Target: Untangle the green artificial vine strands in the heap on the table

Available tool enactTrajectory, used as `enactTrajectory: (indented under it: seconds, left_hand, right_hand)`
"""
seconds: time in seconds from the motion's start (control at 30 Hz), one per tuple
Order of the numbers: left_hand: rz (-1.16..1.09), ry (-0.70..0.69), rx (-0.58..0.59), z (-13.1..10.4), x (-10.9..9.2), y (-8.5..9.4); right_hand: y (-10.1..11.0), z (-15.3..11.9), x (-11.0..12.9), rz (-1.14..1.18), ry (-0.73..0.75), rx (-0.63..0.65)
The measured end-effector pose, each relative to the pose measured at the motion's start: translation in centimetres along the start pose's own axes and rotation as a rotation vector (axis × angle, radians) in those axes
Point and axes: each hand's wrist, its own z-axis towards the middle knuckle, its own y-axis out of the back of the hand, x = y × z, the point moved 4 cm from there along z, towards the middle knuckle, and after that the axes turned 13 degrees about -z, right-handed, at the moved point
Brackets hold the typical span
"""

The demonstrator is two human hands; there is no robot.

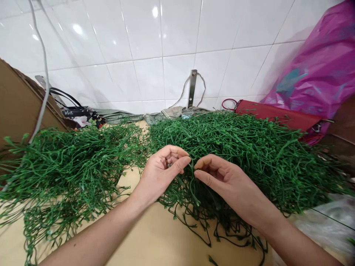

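Note:
My left hand (169, 164) is closed, with thumb and forefinger pinched on a thin green stem (193, 184) of artificial greenery. Just to its right, my right hand (224, 175) curls with thumb and forefinger tips close together at the same stem; the exact contact is too small to make out. Both hands are over the front of a large heap of green plastic stems (266, 159), thin, wavy and tipped with small buds. A second, smaller heap of the same stems (63, 159) lies to the left.
The heaps lie on a pale tabletop (149, 236) against a white tiled wall (177, 33). A cardboard box (19, 96) and a cable (43, 74) are at left. A red purse (277, 114) and a pink plastic bag (318, 62) stand back right; clear plastic (330, 218) lies front right.

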Motion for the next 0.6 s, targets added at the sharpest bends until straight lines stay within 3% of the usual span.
enactTrajectory:
  seconds: [0.17, 0.3, 0.43, 0.6]
  left_hand:
    - [0.177, 0.013, 0.058, -0.2, 0.3, -0.1]
    - [0.260, 0.024, 0.094, -0.2, 0.6, 0.0]
    - [0.181, 0.062, 0.169, -0.2, 0.6, -0.2]
    - [0.079, 0.109, 0.238, -0.3, 0.5, -0.5]
  right_hand:
    - [0.6, 0.1, -0.2, 0.105, -0.034, -0.008]
    - [1.1, 0.0, -0.1, 0.041, -0.019, -0.006]
    - [1.8, 0.0, -0.1, -0.048, 0.021, -0.084]
    - [2.0, 0.1, 0.0, -0.038, 0.032, -0.087]
